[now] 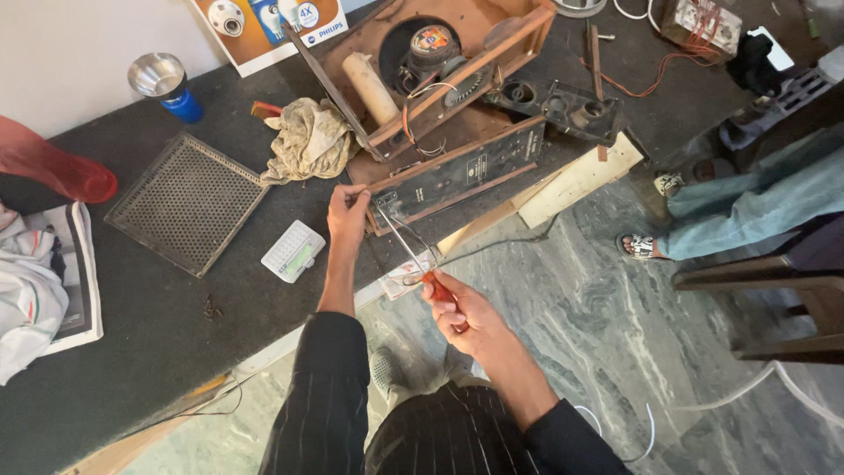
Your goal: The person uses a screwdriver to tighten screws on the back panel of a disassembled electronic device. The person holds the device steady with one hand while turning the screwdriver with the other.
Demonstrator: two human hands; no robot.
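Red-handled screwdriver (420,264) gripped in right hand (462,308), tip at dark panel (462,171) on worktop's front edge; left hand (348,215) pinching wire (365,195); unscrewing judged underway, steady tip seating needed.

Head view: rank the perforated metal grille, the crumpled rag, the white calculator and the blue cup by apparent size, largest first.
1. Perforated metal grille
2. Crumpled rag
3. White calculator and blue cup look close in size; no firm ranking between them.
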